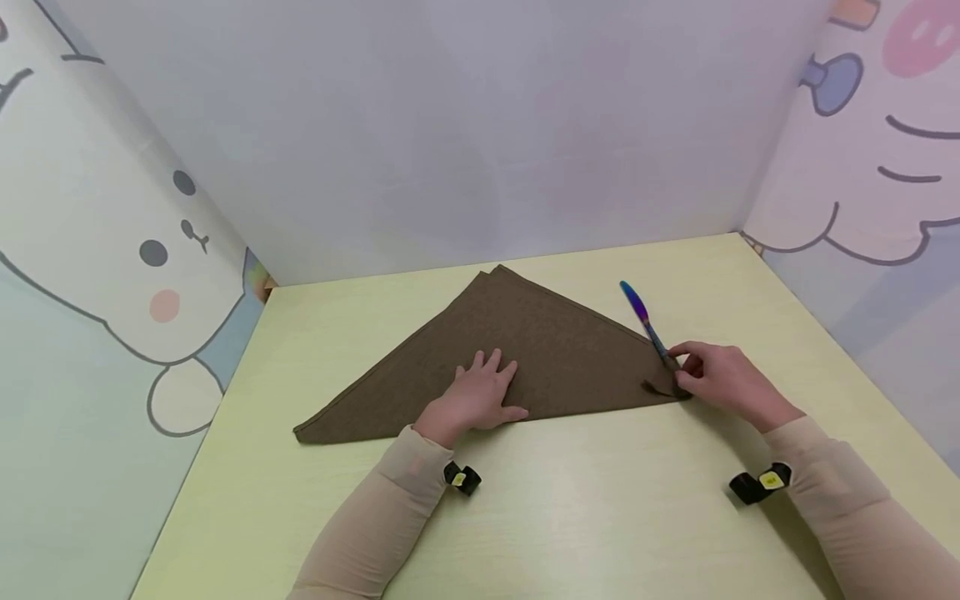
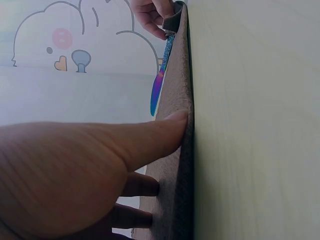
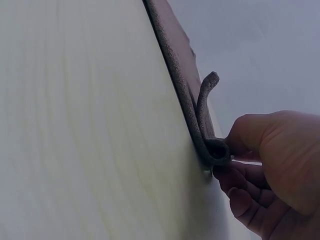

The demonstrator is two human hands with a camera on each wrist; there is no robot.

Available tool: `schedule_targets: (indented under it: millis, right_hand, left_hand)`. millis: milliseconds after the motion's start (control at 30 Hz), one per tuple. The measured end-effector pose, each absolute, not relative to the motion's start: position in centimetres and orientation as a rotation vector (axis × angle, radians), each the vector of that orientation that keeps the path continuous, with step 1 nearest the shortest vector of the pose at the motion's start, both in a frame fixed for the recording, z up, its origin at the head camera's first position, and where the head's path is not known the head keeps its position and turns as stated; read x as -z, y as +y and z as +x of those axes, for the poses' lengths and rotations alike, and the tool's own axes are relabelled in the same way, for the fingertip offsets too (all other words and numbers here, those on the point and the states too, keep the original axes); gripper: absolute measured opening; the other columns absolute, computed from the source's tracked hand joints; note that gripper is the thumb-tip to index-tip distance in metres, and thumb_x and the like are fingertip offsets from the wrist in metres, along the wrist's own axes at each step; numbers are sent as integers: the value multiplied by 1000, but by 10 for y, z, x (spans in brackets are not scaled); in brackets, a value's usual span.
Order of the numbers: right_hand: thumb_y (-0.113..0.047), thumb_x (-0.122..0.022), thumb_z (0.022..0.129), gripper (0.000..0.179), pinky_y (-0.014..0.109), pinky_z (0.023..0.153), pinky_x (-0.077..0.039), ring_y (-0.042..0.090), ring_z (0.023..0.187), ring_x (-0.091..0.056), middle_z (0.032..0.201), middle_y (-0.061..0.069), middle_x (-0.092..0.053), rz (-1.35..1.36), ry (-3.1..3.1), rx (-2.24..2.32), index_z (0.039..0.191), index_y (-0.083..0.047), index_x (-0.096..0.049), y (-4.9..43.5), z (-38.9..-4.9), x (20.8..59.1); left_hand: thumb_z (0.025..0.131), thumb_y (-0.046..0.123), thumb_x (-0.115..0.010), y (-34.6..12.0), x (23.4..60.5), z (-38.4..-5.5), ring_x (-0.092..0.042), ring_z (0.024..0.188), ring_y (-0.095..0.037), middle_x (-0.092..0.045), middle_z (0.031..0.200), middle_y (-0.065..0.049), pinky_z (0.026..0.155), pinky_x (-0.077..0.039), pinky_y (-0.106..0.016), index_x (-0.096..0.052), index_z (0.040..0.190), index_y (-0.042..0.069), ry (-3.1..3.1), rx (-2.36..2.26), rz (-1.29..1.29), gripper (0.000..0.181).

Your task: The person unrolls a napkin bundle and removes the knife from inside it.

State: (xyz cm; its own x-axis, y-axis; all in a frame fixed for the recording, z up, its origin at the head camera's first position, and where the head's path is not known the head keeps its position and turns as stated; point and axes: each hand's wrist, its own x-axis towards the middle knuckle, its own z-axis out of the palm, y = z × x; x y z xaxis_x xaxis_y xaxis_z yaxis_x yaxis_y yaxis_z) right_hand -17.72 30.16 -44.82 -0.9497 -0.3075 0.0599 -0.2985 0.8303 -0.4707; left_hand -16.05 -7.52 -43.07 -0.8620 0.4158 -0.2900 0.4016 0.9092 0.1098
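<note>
A brown cloth napkin point(image 1: 570, 350), folded into a broad triangle, lies on the table with its long edge toward me. My left hand point(image 1: 474, 396) rests on its middle, fingers spread and straight, thumb by the near edge. At the right corner my right hand point(image 1: 720, 375) pinches the cloth, whose tip is turned back in a small loop, seen in the right wrist view as a rolled fold point(image 3: 216, 150). A rainbow-coloured table knife point(image 1: 636, 302) sticks out of that fold, blade pointing away from me. The end of its patterned handle is hidden in the cloth.
The pale wooden table point(image 1: 570, 517) ends at a plain light backdrop point(image 1: 480, 150) behind. Cartoon-printed panels stand along the left side point(image 1: 90, 217) and the right side point(image 1: 885, 150).
</note>
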Motion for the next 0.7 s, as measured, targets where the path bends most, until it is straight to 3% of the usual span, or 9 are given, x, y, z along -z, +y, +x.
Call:
schedule_targets:
  millis: [700]
  right_hand:
    - [-13, -65, 83, 29, 30, 56, -42, 13, 64, -52, 75, -2, -58, -509, 2988, 770, 111, -8, -61, 308, -179, 451]
  left_hand:
    - [84, 59, -51, -76, 431, -160, -10, 135, -38, -12, 150, -15, 99, -23, -58, -24, 146, 15, 2769, -71, 615, 80]
